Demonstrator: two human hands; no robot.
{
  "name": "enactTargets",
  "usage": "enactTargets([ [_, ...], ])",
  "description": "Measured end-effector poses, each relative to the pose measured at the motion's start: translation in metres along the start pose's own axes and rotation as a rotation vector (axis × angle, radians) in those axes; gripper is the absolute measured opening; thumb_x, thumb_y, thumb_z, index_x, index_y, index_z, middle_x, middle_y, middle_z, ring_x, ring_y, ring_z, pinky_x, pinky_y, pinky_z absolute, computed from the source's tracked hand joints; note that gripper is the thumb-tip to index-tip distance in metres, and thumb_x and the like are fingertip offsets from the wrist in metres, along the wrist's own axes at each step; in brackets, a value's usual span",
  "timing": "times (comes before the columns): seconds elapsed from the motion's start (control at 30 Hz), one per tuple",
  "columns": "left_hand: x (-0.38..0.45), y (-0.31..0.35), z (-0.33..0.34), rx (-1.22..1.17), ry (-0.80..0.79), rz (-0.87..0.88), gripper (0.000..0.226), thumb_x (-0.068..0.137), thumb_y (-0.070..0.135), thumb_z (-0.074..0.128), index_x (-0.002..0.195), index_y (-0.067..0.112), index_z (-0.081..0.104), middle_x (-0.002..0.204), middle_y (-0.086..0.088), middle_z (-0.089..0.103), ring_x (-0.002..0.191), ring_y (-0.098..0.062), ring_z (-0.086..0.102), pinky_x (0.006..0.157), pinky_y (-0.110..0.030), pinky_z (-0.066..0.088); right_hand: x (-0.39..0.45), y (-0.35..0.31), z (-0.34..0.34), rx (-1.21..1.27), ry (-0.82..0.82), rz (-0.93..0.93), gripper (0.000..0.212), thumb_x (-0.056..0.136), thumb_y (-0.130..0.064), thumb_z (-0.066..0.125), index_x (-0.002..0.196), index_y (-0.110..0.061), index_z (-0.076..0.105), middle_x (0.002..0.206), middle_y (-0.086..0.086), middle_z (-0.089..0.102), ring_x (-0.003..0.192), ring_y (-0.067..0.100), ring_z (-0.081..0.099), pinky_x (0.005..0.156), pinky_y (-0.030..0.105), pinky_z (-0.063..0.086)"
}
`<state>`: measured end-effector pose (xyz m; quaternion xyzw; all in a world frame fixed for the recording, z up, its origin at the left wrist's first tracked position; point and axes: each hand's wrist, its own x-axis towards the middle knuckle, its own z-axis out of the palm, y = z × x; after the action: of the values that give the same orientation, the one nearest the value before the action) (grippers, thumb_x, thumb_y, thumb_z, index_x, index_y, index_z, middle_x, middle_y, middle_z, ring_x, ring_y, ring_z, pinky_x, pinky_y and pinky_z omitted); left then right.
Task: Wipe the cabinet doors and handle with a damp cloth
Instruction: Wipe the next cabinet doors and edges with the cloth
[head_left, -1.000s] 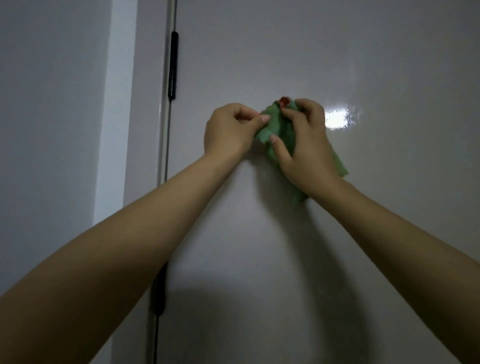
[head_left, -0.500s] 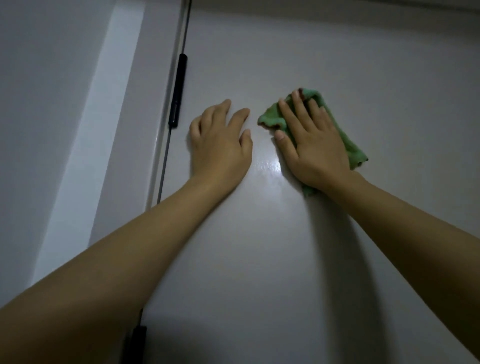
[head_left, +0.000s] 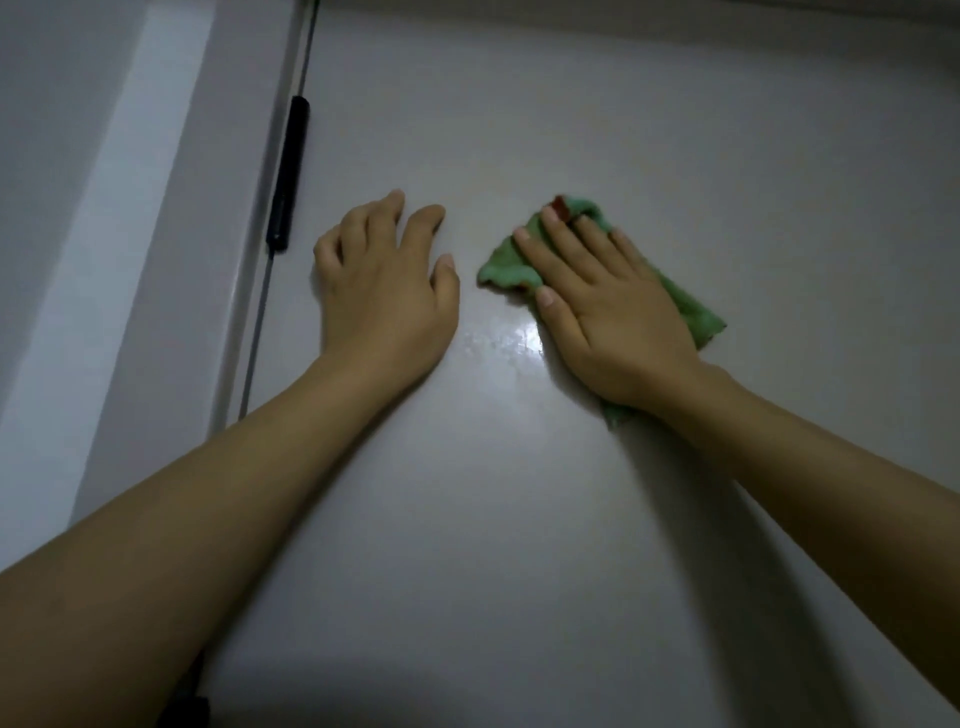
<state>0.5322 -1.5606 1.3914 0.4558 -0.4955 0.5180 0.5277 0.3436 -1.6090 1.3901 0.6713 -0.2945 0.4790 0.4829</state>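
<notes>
A glossy grey cabinet door fills most of the view. My right hand lies flat with straight fingers on a green cloth, pressing it against the door. The cloth has a small red spot at its top edge and sticks out on both sides of the hand. My left hand rests palm-down on the bare door just left of the cloth, fingers relaxed, holding nothing. A black handle runs along the door's left edge, a short way left of my left hand.
A narrow gap and a lighter grey panel border the door on the left. A second black handle piece shows at the bottom left, partly hidden by my left forearm. A light glare sits on the door between my hands.
One second ago both hands pinched the bunched cloth. Since then my left hand let go and lies flat on the door, and my right hand spread the cloth flat, shifting slightly right.
</notes>
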Motion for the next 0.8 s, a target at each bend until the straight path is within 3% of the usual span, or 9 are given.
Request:
enactTargets([
  [0.13,-0.001,0.003,-0.001,0.011,-0.009,0.011,0.047,0.097,0.032,0.039,0.142,0.019,0.038,0.151,-0.01,0.029,0.139,-0.028,0.021,0.11,-0.041,0.012,0.025,0.028,-0.004,0.034,0.058,0.252,0.058,0.095,-0.042,0.013,0.151,-0.029,0.012,0.16,-0.001,0.008,0.146,0.019,0.005,0.117,0.034,-0.001],
  [0.2,-0.002,0.003,0.0,0.027,-0.013,0.007,0.048,0.096,0.032,0.038,0.142,0.018,0.038,0.151,-0.011,0.029,0.138,-0.029,0.022,0.11,-0.042,0.013,0.019,0.017,-0.002,0.034,0.086,0.287,0.059,0.094,-0.041,0.013,0.151,-0.026,0.014,0.159,0.001,0.01,0.146,0.022,0.008,0.117,0.035,0.0],
  [0.4,-0.005,0.021,0.002,-0.019,-0.045,0.027,0.053,0.096,0.033,0.039,0.146,0.015,0.031,0.156,-0.01,0.022,0.143,-0.025,0.018,0.117,-0.044,0.008,-0.03,0.01,-0.004,0.013,0.006,0.013,0.058,0.095,-0.046,0.013,0.15,-0.031,0.014,0.159,-0.003,0.009,0.146,0.018,0.007,0.116,0.032,-0.003],
  [0.6,-0.017,0.057,0.005,-0.084,-0.119,0.135,0.06,0.091,0.039,0.024,0.149,0.022,0.028,0.158,-0.006,0.017,0.145,-0.021,0.014,0.117,-0.04,0.003,-0.008,0.066,-0.007,0.032,0.069,0.387,0.057,0.097,-0.042,0.016,0.152,-0.027,0.011,0.16,-0.001,0.005,0.147,0.021,0.002,0.117,0.035,-0.002],
  [0.67,-0.015,0.07,0.007,-0.107,-0.127,0.142,0.058,0.093,0.035,0.025,0.149,0.021,0.028,0.158,-0.005,0.017,0.145,-0.02,0.014,0.116,-0.038,0.001,-0.023,0.052,-0.005,0.046,0.064,0.345,0.057,0.097,-0.043,0.013,0.151,-0.027,0.009,0.159,-0.004,0.004,0.147,0.021,0.001,0.117,0.035,-0.003],
  [0.8,-0.01,0.098,0.011,-0.155,-0.135,0.134,0.051,0.099,0.026,0.033,0.149,0.019,0.027,0.158,-0.005,0.02,0.145,-0.019,0.016,0.117,-0.036,0.003,-0.076,0.053,-0.006,0.016,-0.005,0.056,0.056,0.096,-0.046,0.014,0.15,-0.03,0.013,0.157,-0.006,0.008,0.146,0.021,0.008,0.119,0.037,0.003],
])
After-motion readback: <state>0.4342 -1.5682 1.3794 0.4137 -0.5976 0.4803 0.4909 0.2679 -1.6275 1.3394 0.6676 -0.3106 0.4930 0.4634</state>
